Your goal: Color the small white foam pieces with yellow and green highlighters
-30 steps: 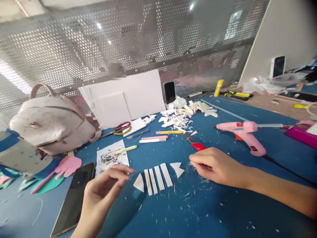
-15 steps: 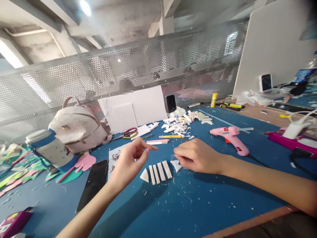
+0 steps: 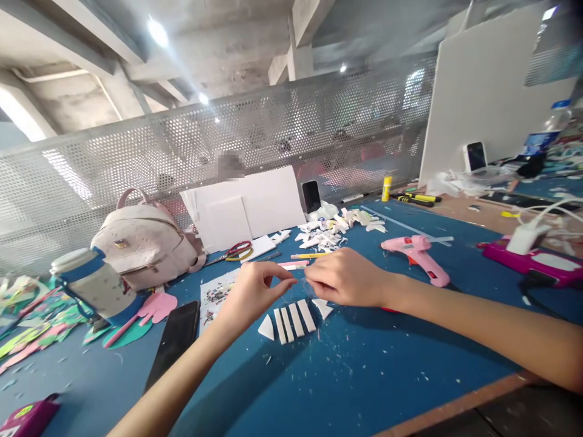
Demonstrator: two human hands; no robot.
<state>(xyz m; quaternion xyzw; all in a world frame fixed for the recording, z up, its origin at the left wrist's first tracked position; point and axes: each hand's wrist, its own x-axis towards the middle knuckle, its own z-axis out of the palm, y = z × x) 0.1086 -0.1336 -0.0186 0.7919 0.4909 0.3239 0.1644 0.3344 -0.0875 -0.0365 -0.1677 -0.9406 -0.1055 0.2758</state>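
Over blue table (image 3: 364, 376), white strips (image 3: 291, 320) lie parallel, pointing away.

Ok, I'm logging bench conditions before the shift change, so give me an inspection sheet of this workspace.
Surface: blue table, strewn with small white scraps.
Job's things: white strips in a row between two white triangles, below the hands.
Clutter: pink glue gun, scissors, black phone, backpack, pile of white offcuts.
Hands: left hand and right hand meet fingertip to fingertip above the strips; anything pinched is too fine to tell.
Cables: white lead at charger.
Surroundings: perforated metal screen.
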